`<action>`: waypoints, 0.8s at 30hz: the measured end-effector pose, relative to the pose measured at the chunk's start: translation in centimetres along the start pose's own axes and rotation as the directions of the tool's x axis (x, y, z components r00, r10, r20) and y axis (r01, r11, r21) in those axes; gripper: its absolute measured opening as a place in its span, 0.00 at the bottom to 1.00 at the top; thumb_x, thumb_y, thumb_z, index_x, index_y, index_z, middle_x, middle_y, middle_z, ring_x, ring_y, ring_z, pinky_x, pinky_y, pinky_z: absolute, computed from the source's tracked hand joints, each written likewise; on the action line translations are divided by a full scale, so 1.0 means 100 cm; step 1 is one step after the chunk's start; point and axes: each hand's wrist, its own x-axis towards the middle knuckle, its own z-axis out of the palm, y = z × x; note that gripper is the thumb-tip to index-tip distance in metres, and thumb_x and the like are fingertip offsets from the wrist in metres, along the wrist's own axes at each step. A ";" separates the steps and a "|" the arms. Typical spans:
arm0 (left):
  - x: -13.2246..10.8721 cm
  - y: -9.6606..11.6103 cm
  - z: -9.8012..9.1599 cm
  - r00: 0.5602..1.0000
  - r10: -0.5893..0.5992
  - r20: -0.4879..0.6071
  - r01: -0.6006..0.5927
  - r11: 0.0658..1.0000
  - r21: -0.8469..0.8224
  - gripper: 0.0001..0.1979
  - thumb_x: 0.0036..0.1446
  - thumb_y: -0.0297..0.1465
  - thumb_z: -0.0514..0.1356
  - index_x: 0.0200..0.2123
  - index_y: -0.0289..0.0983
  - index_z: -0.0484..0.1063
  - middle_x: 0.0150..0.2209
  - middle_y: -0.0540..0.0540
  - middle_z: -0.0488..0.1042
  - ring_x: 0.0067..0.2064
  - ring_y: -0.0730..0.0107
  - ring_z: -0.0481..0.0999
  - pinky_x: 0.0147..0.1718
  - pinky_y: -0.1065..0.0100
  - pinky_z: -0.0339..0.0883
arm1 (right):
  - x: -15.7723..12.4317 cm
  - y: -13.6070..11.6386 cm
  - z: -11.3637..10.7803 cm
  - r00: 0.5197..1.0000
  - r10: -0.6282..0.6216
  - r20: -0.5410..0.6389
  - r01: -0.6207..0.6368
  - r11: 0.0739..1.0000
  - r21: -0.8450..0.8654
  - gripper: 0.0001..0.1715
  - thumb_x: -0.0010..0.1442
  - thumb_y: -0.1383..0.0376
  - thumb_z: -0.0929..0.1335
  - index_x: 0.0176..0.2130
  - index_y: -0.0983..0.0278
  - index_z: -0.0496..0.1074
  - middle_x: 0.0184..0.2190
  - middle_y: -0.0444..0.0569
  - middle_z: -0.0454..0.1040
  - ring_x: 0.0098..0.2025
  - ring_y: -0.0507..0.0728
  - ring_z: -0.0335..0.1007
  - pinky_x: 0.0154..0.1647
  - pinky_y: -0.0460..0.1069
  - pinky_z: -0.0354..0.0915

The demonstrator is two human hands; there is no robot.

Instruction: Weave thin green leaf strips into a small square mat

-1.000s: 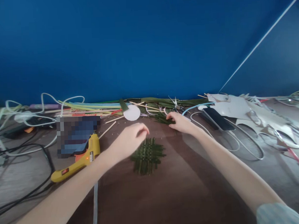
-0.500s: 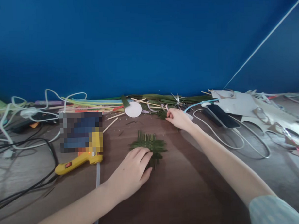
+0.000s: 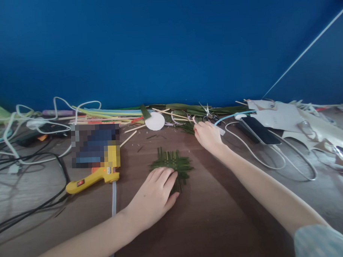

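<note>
A small mat woven from green leaf strips (image 3: 180, 164) lies on the brown table. My left hand (image 3: 155, 192) rests over its lower left part, fingers lying on the weave and thumb apart, so that corner is covered. Farther back, my right hand (image 3: 207, 136) has its fingers curled together at a small heap of loose green leaf strips (image 3: 187, 128). What is between those fingertips is hidden. Scissors (image 3: 207, 111) with their blades apart lie just behind the right hand.
A yellow glue gun (image 3: 91, 182) with a clear glue stick lies at left, near black cords. A white disc (image 3: 154, 121), sticks and long leaves line the back by the blue wall (image 3: 157, 50). At right are a phone (image 3: 260, 131), white cables and cut white card (image 3: 280, 115).
My right hand has shifted slightly at the leaf strip heap, its fingers more curled. My left hand stays on the woven mat. The whole view has shifted a little.
</note>
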 end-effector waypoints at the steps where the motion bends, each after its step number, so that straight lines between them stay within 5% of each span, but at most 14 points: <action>1: 0.000 0.000 0.001 1.000 0.004 0.003 -0.004 1.000 0.009 0.18 0.56 0.32 0.54 0.49 0.31 0.64 0.46 0.38 0.69 0.47 0.56 0.67 0.45 0.55 0.65 | -0.001 -0.001 0.001 1.000 0.008 -0.005 -0.008 1.000 -0.006 0.14 0.58 0.71 0.58 0.37 0.68 0.70 0.38 0.57 0.72 0.41 0.62 0.65 0.35 0.51 0.57; 11: -0.005 -0.005 -0.004 0.999 -0.023 -0.049 0.016 0.991 -0.131 0.17 0.57 0.28 0.50 0.50 0.31 0.62 0.48 0.38 0.67 0.51 0.59 0.64 0.50 0.55 0.61 | -0.002 0.000 0.009 0.999 -0.009 -0.047 0.006 0.998 -0.057 0.13 0.58 0.70 0.59 0.36 0.68 0.70 0.36 0.55 0.72 0.39 0.59 0.66 0.30 0.49 0.55; 15: -0.004 -0.017 -0.011 0.970 -0.222 -0.102 0.184 0.937 -0.296 0.17 0.58 0.23 0.43 0.48 0.34 0.62 0.48 0.41 0.67 0.51 0.64 0.64 0.51 0.59 0.60 | -0.002 0.000 0.009 0.995 0.044 -0.095 -0.047 0.998 -0.028 0.14 0.58 0.70 0.58 0.33 0.67 0.71 0.33 0.54 0.73 0.36 0.58 0.67 0.28 0.49 0.53; 19: -0.002 -0.027 -0.011 0.888 -0.453 -0.076 0.366 0.797 -0.481 0.17 0.58 0.24 0.42 0.46 0.38 0.65 0.47 0.45 0.67 0.51 0.67 0.64 0.53 0.60 0.59 | -0.002 0.001 0.009 0.983 0.087 -0.161 -0.080 0.995 0.053 0.13 0.57 0.69 0.59 0.31 0.66 0.71 0.31 0.54 0.73 0.35 0.58 0.66 0.27 0.49 0.53; 24: 0.000 -0.029 -0.009 0.834 -0.551 -0.026 0.426 0.674 -0.603 0.16 0.58 0.26 0.44 0.44 0.40 0.66 0.47 0.48 0.68 0.51 0.68 0.65 0.54 0.60 0.58 | 0.000 0.005 0.013 0.974 0.146 -0.175 -0.100 0.963 0.251 0.07 0.52 0.71 0.62 0.28 0.64 0.69 0.29 0.50 0.72 0.35 0.57 0.66 0.28 0.48 0.54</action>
